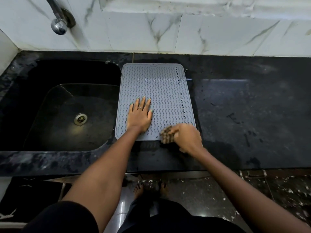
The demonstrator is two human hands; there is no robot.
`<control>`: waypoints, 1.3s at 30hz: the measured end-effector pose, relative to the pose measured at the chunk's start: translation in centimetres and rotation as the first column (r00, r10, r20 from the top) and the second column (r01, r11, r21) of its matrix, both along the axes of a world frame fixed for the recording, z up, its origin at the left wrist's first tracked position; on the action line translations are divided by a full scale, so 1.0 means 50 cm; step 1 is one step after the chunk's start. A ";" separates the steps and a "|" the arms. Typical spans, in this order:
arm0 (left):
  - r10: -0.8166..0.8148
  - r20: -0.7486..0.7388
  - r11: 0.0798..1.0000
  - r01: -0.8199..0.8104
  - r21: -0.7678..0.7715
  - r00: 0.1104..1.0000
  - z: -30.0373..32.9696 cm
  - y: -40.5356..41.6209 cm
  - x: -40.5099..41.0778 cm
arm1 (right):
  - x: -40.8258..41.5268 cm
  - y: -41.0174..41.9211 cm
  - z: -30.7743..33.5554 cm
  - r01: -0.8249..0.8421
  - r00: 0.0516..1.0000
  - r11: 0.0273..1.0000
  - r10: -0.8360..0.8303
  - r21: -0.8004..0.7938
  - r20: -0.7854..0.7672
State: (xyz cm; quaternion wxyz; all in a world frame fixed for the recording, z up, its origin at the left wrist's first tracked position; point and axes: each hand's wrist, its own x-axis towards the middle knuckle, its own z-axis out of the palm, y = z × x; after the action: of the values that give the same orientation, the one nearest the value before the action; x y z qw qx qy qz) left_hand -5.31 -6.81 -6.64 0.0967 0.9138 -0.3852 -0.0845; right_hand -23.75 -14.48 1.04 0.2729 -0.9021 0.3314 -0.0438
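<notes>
Mid-scrub: your left hand [140,116], fingers [142,104] straight, pins the grey ribbed silicone mat [161,88]; your right hand [187,138] grips a brown scouring pad [167,134] at its near-right corner. Next, probably scrub toward the far edge.

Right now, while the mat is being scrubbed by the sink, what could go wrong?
1. Only the flat left hand pins the mat; hard strokes could slide it toward the sink or off the front edge of the counter.
2. The right hand works the scrubber at the mat's near right corner, partly past the edge, so it may slip onto the counter.
3. The feet stand right below; anything pushed off could land on them.
</notes>
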 end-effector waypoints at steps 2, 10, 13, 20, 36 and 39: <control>0.000 0.000 1.000 0.000 0.000 1.000 0.000 0.000 -0.002 | 0.066 -0.041 0.024 0.115 0.987 0.990 -0.124 0.087 0.106; 0.004 0.013 1.000 -0.003 -0.026 1.000 0.002 0.002 -0.003 | 0.210 -0.073 -0.035 -0.108 0.992 0.970 0.089 -0.218 -0.092; 0.003 0.003 0.997 -0.003 -0.076 1.000 0.005 0.005 0.001 | 0.114 -0.008 -0.058 -0.141 0.981 0.924 0.179 -0.355 0.077; -0.010 0.107 0.991 0.024 -0.130 0.994 0.020 -0.003 0.022 | 0.018 0.025 -0.014 -0.214 0.976 0.961 0.204 -0.174 -0.070; 0.119 -0.015 0.986 -0.120 -0.116 0.993 0.078 -0.175 0.269 | 0.467 -0.225 -0.007 -0.003 0.999 0.998 0.001 -0.069 -0.032; 0.084 0.003 0.995 -0.084 -0.051 0.996 0.055 -0.202 0.303 | 0.495 -0.234 -0.067 -0.086 0.989 0.989 0.070 -0.119 -0.132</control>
State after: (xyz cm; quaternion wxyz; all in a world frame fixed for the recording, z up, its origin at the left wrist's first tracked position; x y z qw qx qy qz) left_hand 9.82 -16.91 -3.88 0.1222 0.9267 -0.3486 -0.0684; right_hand 1.01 -26.18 -2.33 0.1960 -0.9306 0.3091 0.0039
